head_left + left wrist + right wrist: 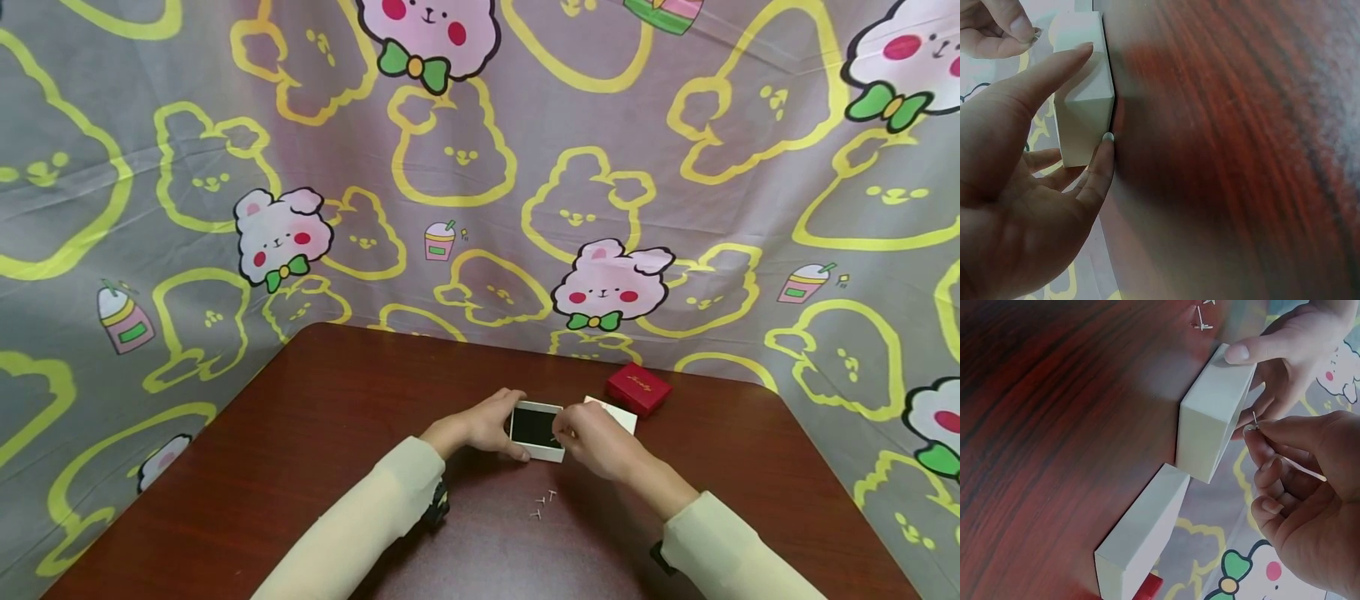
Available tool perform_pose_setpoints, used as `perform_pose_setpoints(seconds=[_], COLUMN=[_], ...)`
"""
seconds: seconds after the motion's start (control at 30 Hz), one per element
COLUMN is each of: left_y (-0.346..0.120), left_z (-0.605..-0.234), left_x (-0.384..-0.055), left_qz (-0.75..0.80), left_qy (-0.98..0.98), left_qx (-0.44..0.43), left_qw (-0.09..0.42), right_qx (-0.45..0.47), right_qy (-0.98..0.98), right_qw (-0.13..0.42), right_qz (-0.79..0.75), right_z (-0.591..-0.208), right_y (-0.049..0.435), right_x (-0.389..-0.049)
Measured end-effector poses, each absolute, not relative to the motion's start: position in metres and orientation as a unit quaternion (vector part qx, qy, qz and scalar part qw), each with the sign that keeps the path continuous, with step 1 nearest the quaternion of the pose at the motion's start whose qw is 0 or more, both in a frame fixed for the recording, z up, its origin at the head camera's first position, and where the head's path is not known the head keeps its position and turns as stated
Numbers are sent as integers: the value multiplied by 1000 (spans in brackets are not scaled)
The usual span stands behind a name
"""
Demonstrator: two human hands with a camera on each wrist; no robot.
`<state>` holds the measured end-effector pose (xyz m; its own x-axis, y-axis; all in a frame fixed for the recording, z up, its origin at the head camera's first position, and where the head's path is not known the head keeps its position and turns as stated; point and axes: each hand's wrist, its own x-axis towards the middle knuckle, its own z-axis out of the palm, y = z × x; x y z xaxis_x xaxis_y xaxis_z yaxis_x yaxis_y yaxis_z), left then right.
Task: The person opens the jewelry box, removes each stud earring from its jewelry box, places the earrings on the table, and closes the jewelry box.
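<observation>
A small white box (546, 454) with a black inside lies on the table, its top open. My left hand (491, 423) grips it from the left, thumb on the near side and fingertips at the end and far side. Over the box's right end, my right hand (600, 437) pinches a tiny silver stud earring (1255, 420) between thumb and index finger, its thin post pointing up in the right wrist view. Three more stud earrings (542, 502) lie on the table in front of the box. The right hand's other fingers are curled.
A white lid (621, 416) sits just right of the box, partly behind the right hand. Behind it stands a red box (638, 389) with gold lettering. The brown wooden table (300, 417) meets a patterned cloth (465, 275) at the back and sides.
</observation>
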<state>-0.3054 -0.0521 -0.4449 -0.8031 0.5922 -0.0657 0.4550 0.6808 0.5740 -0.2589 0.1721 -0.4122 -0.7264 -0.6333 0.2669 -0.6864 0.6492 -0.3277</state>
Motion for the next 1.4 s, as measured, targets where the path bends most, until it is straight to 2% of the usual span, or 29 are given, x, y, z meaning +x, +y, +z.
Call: perform_pose_setpoints(seconds=[0.33,1.03,1.4], left_y=[-51,-52,-51], left_z=[-445,-443,-440], left_x=[-305,-303,-302], left_qz=[270,303,307], left_qy=[910,894,893], left_qx=[293,291,290], left_qw=[118,155,155], right_qx=[367,368,377], right_qy=[-905,-903,-902], right_qw=[51,37,28], right_qz=[211,217,207], right_z=[-412,-419,-426], right_y=[171,168,166], right_x=[-255,-244,-240])
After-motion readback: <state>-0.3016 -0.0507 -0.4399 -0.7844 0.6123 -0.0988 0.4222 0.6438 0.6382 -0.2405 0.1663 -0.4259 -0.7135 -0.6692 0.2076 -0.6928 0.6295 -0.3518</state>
